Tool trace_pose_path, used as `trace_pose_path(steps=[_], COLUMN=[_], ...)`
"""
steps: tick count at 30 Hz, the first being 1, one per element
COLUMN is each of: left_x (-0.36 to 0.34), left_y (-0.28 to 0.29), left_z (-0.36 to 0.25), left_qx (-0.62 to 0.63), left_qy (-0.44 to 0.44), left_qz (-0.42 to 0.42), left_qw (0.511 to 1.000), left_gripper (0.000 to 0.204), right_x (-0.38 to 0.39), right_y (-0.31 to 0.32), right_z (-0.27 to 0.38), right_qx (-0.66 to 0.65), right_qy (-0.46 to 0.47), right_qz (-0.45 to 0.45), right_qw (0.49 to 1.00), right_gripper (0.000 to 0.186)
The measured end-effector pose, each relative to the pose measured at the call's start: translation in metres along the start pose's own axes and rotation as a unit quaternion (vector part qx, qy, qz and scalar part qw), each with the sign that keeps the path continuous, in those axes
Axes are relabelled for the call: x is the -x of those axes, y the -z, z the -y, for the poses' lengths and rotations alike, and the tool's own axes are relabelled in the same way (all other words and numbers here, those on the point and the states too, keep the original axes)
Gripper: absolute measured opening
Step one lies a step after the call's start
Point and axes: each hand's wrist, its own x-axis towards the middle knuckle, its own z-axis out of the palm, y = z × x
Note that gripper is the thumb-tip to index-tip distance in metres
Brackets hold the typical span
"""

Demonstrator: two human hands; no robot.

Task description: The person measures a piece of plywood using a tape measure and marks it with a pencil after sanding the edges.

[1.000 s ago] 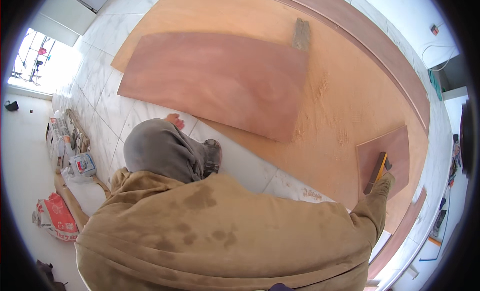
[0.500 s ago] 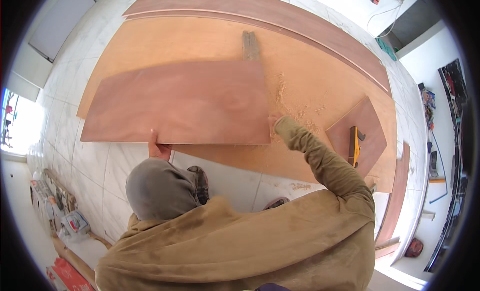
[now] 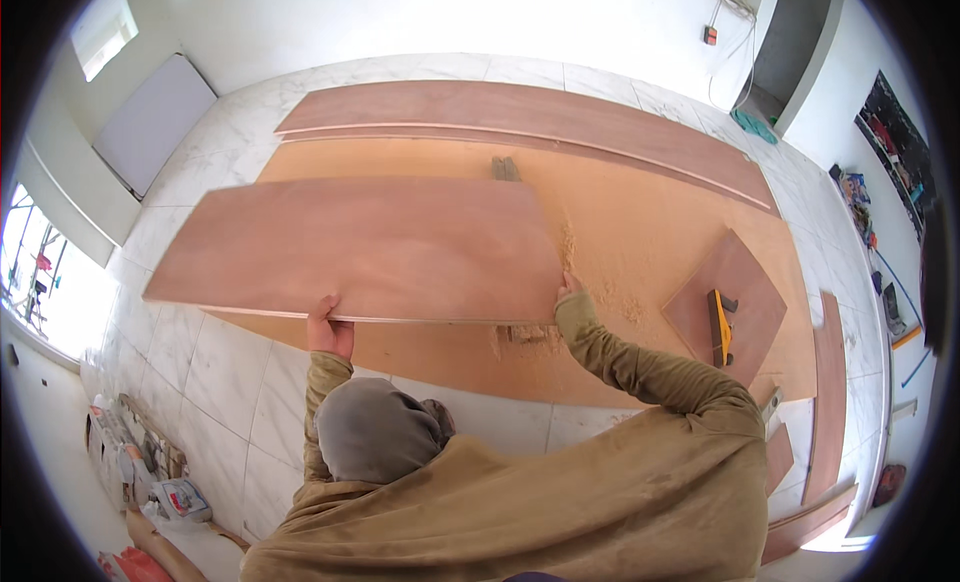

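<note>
A reddish-brown wooden board (image 3: pixel 370 244) is held in both my hands above a larger orange-tan sheet (image 3: pixel 620 242). My left hand (image 3: pixel 328 329) grips its near edge, thumb on top and fingers under it. At the board's right edge, near the close corner, my right hand (image 3: pixel 568 285) is closed around the side. A weathered wood block (image 3: pixel 505 169) sticks out past the far edge, and another wood piece (image 3: pixel 530 334) shows below the near edge. Wood shavings (image 3: pixel 615 292) are scattered just right of the board. Whether the board still touches the blocks I cannot tell.
Right of the shavings, a black and yellow hand tool (image 3: pixel 720 327) rests on a smaller brown panel (image 3: pixel 740 292). Long brown boards (image 3: pixel 510 107) lie along the far side. A narrow strip (image 3: pixel 828 402) lies at right. White marble-look tiles (image 3: pixel 215 382) surround the sheet.
The view has tilted upward, showing more wall. The board's near edge has shifted, uncovering the wood piece beneath it. More of my left hand and forearm shows. Both hands keep hold of the board.
</note>
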Motion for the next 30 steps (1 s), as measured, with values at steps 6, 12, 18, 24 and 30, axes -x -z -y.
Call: trace_pose_path(steps=[6,12,18,24,30], left_x=[0.015,0.009,0.053,0.084,0.101], left_y=[-0.110,-0.205,-0.301,-0.322,-0.338], left_z=[-0.076,-0.192,-0.239,-0.228,-0.177], left_qx=[-0.125,-0.214,-0.442,-0.564,-0.763], left_qy=[-0.189,-0.398,-0.513,-0.495,-0.329], left_qz=[0.136,0.137,0.196,0.297,0.329], left_qw=[0.965,0.882,0.709,0.591,0.448], left_gripper=[0.042,0.040,0.026,0.034,0.037], right_x=[-0.023,-0.135,-0.182,-0.229,-0.198], right_y=[-0.047,0.059,0.160,0.260,0.264], right_z=[-0.032,0.135,0.229,0.180,0.069], right_qx=[0.067,0.041,-0.186,-0.395,-0.360], right_qy=[0.061,0.153,0.230,0.003,0.149], right_qz=[0.032,0.039,-0.274,-0.350,-0.247], right_qw=[0.995,0.987,0.915,0.849,0.887], right_gripper=[0.041,0.025,0.033,0.078,0.054])
